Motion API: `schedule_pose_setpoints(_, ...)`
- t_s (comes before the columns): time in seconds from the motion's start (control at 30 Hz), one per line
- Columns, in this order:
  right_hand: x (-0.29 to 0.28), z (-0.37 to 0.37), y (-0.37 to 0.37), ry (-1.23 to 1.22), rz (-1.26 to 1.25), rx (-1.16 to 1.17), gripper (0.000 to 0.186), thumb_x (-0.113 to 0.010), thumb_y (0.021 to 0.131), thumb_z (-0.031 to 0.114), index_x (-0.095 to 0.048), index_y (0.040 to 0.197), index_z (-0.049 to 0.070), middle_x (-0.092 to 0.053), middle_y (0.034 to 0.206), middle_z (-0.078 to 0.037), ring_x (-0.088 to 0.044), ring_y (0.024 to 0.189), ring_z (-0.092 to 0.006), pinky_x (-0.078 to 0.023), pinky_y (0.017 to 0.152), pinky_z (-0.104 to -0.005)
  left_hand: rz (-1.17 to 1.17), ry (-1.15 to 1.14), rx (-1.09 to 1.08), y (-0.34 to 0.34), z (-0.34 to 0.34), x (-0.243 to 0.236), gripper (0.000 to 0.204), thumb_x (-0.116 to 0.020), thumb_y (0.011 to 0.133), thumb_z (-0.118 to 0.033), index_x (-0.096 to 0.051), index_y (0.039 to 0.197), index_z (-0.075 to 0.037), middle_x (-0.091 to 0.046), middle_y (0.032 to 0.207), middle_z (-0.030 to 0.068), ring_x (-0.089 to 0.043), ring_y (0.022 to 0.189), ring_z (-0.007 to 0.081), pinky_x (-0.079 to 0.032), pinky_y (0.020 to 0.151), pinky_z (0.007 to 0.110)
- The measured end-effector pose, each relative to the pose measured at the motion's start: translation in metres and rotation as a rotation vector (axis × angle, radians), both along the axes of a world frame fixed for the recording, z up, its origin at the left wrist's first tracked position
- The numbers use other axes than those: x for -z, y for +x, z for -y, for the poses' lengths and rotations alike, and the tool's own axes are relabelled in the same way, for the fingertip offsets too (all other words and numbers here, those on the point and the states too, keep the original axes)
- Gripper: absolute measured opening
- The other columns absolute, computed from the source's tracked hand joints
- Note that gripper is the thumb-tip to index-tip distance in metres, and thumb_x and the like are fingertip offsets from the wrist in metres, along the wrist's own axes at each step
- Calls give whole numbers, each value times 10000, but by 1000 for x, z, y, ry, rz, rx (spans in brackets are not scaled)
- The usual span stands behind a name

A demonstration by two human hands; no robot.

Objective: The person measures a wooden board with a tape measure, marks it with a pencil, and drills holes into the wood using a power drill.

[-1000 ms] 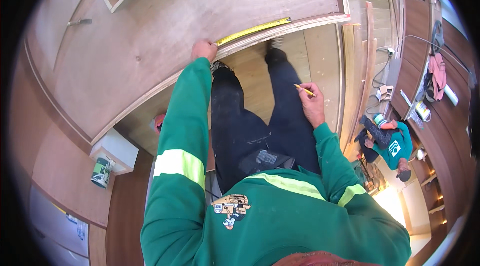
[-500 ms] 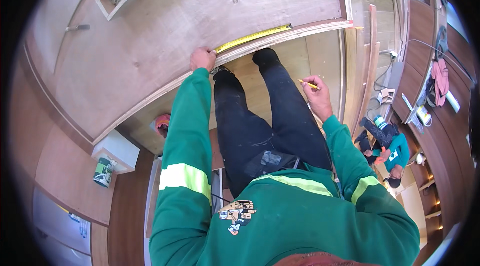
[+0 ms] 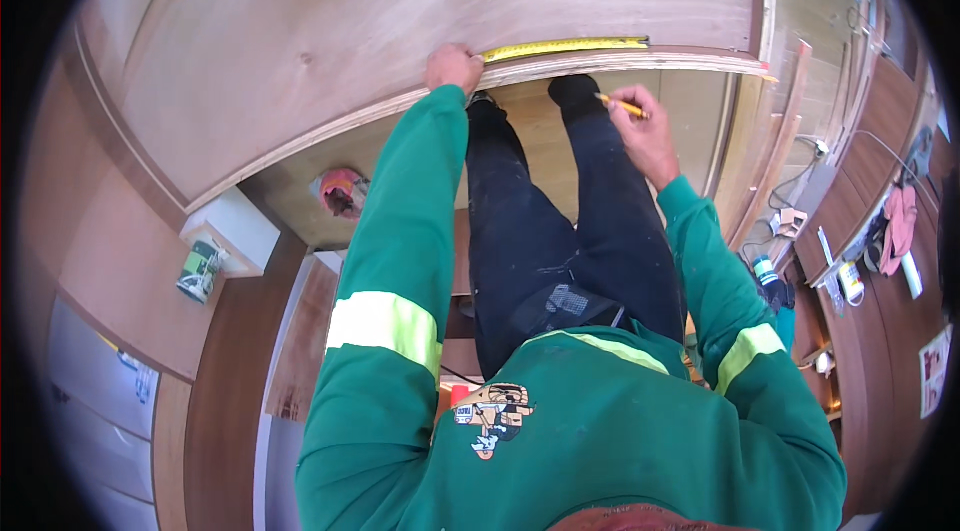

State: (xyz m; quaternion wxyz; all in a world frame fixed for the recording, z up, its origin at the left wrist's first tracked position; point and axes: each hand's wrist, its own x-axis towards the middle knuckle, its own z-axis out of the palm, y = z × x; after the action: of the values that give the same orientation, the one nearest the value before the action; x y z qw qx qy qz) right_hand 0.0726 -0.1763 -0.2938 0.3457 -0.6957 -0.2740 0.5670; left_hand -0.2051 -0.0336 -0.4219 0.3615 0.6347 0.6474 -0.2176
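A large plywood sheet (image 3: 400, 21) lies flat in front of me. My left hand (image 3: 453, 67) presses one end of a yellow tape measure (image 3: 565, 47) onto the sheet close to its near edge. The tape runs right along that edge. My right hand (image 3: 640, 126) holds a yellow pencil (image 3: 622, 106) just below the edge, under the tape's right part. Both arms wear green sleeves with reflective bands. My dark trousers and shoes show below the sheet.
A red object (image 3: 340, 189) lies on the floor under the sheet's left side. A white block (image 3: 232, 229) with a green can (image 3: 200, 269) beside it stands at left. Wooden strips (image 3: 775, 171), cables and tools (image 3: 790, 223) crowd the right side.
My view has shifted closer over the sheet. The left hand stays on the tape's end. The right hand with the pencil has come nearer to the sheet's edge.
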Motion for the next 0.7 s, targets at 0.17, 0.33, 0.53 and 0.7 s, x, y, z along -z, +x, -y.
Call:
schedule_pose_setpoints(0.17, 45, -75, -23, 31, 49, -201, 207, -662, 945, 197, -655, 1015, 2, -664, 885, -59, -586, 779, -96, -504, 719, -272, 21, -11, -67, 5, -3, -8, 246, -682, 810, -321, -797, 941, -147, -747, 964, 145, -698, 959, 363, -556, 900, 461)
schedule_pose_setpoints(0.33, 92, -111, -36, 28, 81, -325, 269, -664, 920, 255, -670, 1035, 12, -698, 901, -63, -633, 797, -123, -522, 750, -282, 1, 5, -99, 2, 3, 0, 263, -699, 822, -359, -792, 978, -169, -746, 998, 141, -696, 984, 347, -547, 899, 453)
schedule_pose_setpoints(0.53, 119, -108, -53, -11, 45, -363, 260, -672, 907, 268, -689, 1047, 50, -711, 880, -66, -655, 796, -129, -534, 761, -288, 0, -1, -132, 7, 1, -9, 253, -709, 819, -360, -796, 975, -181, -752, 1009, 119, -698, 991, 335, -550, 895, 451)
schedule_pose_setpoints(0.7, 140, -110, -81, -12, -27, -412, 269, -672, 898, 255, -684, 1036, 25, -710, 851, -82, -659, 770, -143, -535, 741, -295, 7, 31, -55, 4, 2, -4, 264, -711, 811, -361, -795, 982, -177, -750, 1002, 124, -698, 986, 335, -553, 889, 450)
